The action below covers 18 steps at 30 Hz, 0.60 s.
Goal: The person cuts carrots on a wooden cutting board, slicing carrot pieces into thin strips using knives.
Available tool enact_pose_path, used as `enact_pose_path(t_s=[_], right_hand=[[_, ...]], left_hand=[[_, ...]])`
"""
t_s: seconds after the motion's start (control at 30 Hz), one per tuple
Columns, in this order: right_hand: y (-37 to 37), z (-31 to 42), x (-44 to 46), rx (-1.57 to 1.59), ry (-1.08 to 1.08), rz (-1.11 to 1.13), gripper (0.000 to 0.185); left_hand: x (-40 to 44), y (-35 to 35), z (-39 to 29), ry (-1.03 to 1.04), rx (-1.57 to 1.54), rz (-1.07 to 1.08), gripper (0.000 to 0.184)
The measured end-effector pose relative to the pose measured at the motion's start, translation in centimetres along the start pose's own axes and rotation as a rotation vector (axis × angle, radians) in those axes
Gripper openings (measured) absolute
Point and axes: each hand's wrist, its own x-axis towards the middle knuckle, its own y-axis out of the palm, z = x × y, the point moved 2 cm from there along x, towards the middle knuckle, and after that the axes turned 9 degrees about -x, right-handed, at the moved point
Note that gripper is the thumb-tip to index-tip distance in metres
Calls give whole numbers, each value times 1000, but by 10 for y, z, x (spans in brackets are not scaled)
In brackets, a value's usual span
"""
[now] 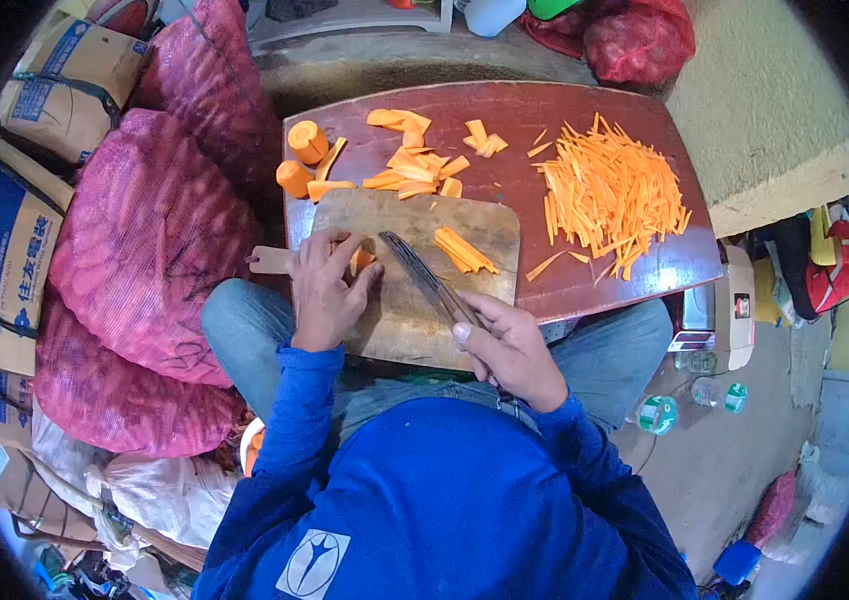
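My left hand (330, 285) rests on the left side of a wooden cutting board (395, 320), its fingers curled over a piece of carrot (362, 261), mostly hidden. My right hand (510, 347) grips the handle of a knife (420, 272), whose dark blade points up and left across the board, apart from the carrot piece. Between the blade and the board's right edge lies a small stack of carrot sticks (465, 250). Beyond the board are carrot slices (413, 165) and upright carrot chunks (308, 142). A large heap of thin carrot strips (610, 190) lies to the right.
The board lies on a reddish-brown table (505, 105), partly over my lap. Pink mesh sacks (150, 250) and strapped cardboard boxes (5, 250) crowd the left. Plastic bottles (658, 414) lie on the floor at right. A red mesh bag (640, 40) sits beyond the table.
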Motion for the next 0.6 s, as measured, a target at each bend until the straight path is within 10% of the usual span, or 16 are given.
enact_pose_path(t_s=[0.23, 0.6], right_hand=[[-2, -5, 10, 152, 95, -4, 53], [-113, 5, 4, -266, -108, -599, 47]], left_hand=[[-7, 0, 5, 65, -45, 29, 44], [-22, 15, -23, 115, -168, 53, 35]])
